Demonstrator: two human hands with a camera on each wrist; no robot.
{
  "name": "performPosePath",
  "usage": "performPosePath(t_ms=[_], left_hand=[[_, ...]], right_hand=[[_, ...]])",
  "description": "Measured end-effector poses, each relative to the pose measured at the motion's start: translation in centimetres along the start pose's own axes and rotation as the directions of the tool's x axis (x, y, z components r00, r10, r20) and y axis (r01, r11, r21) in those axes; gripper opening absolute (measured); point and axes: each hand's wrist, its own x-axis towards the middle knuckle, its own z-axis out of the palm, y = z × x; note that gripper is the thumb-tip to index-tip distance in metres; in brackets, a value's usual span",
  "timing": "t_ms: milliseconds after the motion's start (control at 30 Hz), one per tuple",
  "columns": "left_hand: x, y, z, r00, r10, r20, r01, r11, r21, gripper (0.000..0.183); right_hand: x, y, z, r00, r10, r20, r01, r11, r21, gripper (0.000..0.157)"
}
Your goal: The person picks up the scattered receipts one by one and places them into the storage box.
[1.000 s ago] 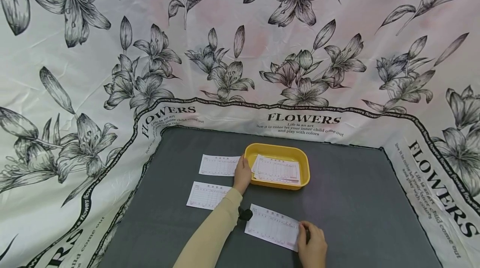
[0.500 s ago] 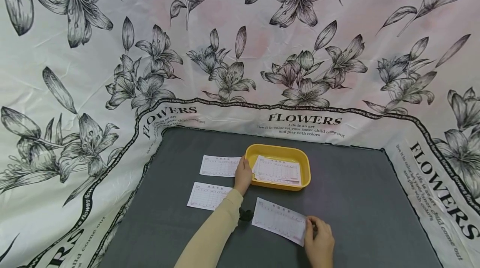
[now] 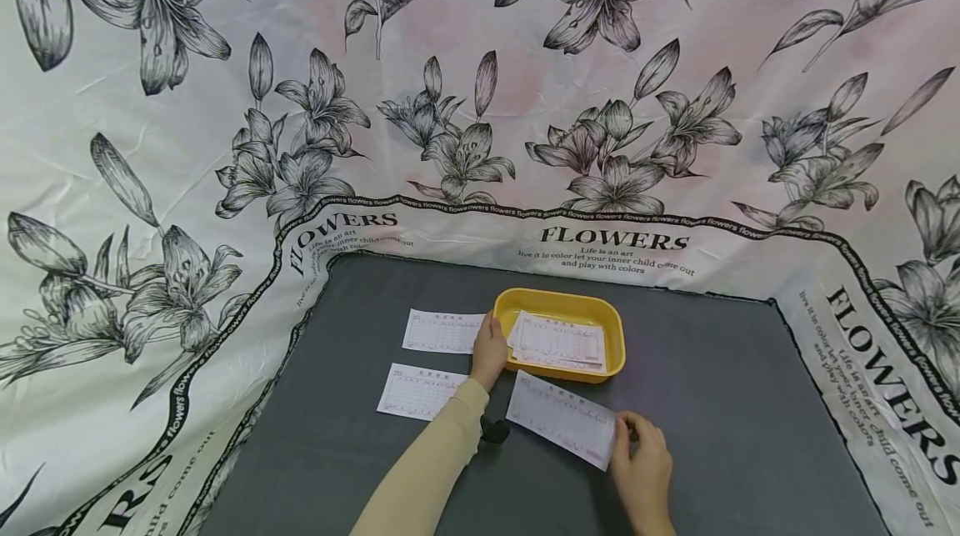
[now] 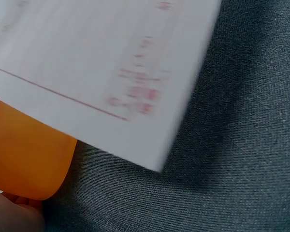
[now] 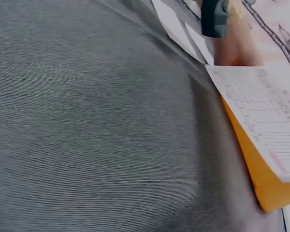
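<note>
My left hand [image 3: 489, 351] grips the left end of a shallow yellow plastic tray [image 3: 617, 344], the fingers at its rim. Inside the tray lie several printed paper forms [image 3: 558, 342] in a loose pile. My right hand [image 3: 642, 461] pinches the right edge of another form [image 3: 562, 418], holding it tilted just in front of the tray. In the left wrist view this form [image 4: 87, 63] hangs above the cloth, covering part of the orange-looking tray wall [image 4: 29, 150]. The right wrist view shows the form [image 5: 261, 111] overlapping the tray [image 5: 256, 179].
Two more forms lie on the dark grey cloth [image 3: 735, 403] to the left: an upper one [image 3: 442, 331] partly behind my left hand, and a lower one [image 3: 420, 391] partly under the left sleeve [image 3: 427, 461]. A flower-printed sheet [image 3: 480, 144] rises behind and at the sides.
My right hand has lifted the form and moved it up and slightly right, toward the tray's front edge. My left hand stays on the tray.
</note>
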Motion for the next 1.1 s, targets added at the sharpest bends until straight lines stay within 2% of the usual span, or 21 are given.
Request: performPosePath(t_ms=[267,600,833,1100], left_hand=[[0.0,0.1,0.0,1.000,0.006,0.002,-0.006,1.000,0.017,0.051],[-0.1,-0.1,-0.1,1.000,-0.006,0.012,0.006,1.000,0.015,0.051],[-0.1,-0.2,-0.2,1.000,0.012,0.011,-0.012,1.000,0.020,0.049],[0.1,-0.1,-0.1,1.000,-0.013,0.008,0.013,1.000,0.016,0.053]], right_hand=[[2.5,0.0,0.2,1.000,0.019,-0.006,-0.019,1.000,0.021,0.003],[5.3,0.6,0.9,0.992,0.115,0.060,-0.117,0.993,0.033,0.010],[6.8,0.6,1.8,0.976,0.198,0.095,-0.202,0.979,0.033,0.014],[9.3,1.0,2.8,0.969,0.225,0.105,-0.231,0.972,0.043,0.017]])
